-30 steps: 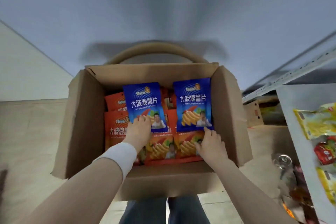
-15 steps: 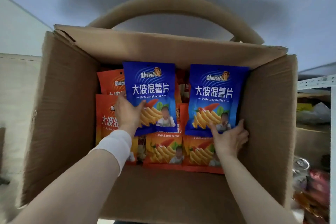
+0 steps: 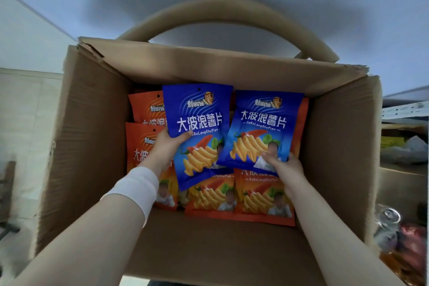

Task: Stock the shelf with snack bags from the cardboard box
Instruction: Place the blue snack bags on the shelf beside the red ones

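An open cardboard box (image 3: 92,137) fills the view, with several orange snack bags (image 3: 262,199) lying flat inside. My left hand (image 3: 166,146) grips the left edge of a blue snack bag (image 3: 197,127), thumb on its front. My right hand (image 3: 285,169) pinches the lower right corner of a second blue snack bag (image 3: 262,132). Both blue bags are raised above the orange ones, and the right bag overlaps the left bag's edge. A white band wraps my left wrist.
A curved cardboard strip (image 3: 227,14) arches behind the box. A white metal shelf rail (image 3: 406,110) shows at the right, with bagged goods (image 3: 404,151) below it. More packets and a can top (image 3: 390,215) lie at the lower right.
Both hands have closed on the blue bags and raised them off the orange pile. The camera has moved closer to the box, which looks larger.
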A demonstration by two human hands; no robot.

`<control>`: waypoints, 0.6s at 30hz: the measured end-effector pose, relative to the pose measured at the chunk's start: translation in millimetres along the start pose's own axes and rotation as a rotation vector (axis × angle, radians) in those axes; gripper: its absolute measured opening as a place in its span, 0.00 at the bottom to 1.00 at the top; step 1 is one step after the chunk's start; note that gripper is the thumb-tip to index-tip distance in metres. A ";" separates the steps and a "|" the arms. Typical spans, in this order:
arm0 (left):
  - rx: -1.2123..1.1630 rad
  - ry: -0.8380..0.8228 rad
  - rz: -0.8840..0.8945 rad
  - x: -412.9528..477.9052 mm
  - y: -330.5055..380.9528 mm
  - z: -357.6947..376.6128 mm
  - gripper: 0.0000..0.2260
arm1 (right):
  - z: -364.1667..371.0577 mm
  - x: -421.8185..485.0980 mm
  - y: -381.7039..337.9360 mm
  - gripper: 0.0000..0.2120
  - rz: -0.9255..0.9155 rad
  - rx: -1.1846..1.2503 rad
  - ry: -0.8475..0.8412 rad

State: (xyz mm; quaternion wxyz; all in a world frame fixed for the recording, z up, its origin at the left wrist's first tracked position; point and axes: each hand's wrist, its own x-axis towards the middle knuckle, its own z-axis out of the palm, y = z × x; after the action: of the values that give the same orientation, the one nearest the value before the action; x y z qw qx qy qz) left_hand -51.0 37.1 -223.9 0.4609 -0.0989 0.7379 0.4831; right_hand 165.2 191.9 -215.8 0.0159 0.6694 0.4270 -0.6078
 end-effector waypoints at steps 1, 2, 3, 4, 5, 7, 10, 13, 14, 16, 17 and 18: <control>-0.016 0.002 0.010 -5.5 -0.4 -1.5 0.11 | -2.3 -6.7 0.0 0.19 -0.005 0.016 -0.019; -0.029 0.012 0.016 -11.2 -1.5 -3.3 0.11 | -5.2 -15.7 0.8 0.18 -0.019 0.028 -0.040; -0.041 0.027 0.020 -17.9 -2.3 -5.8 0.10 | -8.9 -26.5 3.4 0.17 -0.037 0.041 -0.072; -0.051 0.041 0.027 -26.6 -1.9 -8.5 0.07 | -12.3 -38.5 7.7 0.16 -0.047 0.060 -0.101; -0.059 0.048 0.043 -35.6 -1.0 -12.0 0.05 | -16.2 -51.5 13.0 0.16 -0.051 0.077 -0.121; -0.051 0.028 0.090 -56.9 2.7 -19.4 0.05 | -25.0 -81.7 23.7 0.19 -0.061 0.120 -0.140; 0.008 -0.007 0.188 -96.2 8.2 -34.0 0.09 | -37.6 -132.5 40.9 0.20 -0.124 0.241 -0.133; 0.029 -0.037 0.275 -145.5 15.7 -42.5 0.10 | -51.6 -184.2 57.2 0.15 -0.187 0.305 -0.069; 0.032 -0.053 0.301 -163.5 20.0 -41.3 0.10 | -57.9 -200.6 61.5 0.13 -0.211 0.319 -0.038; 0.067 -0.082 0.378 -196.8 31.2 -31.0 0.10 | -74.9 -230.4 67.8 0.08 -0.254 0.346 0.041; 0.089 -0.105 0.428 -212.2 38.7 -21.0 0.10 | -86.6 -243.8 69.9 0.08 -0.278 0.374 0.079; 0.108 -0.131 0.474 -228.1 47.2 -8.2 0.10 | -100.3 -256.7 72.4 0.08 -0.304 0.404 0.116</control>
State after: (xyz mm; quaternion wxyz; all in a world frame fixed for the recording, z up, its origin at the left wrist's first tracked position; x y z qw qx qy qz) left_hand 43.0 -13.6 -16.7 0.3862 0.1332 0.7339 0.5428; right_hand 314.8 58.3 -13.3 -0.2342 0.6209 0.3927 -0.6367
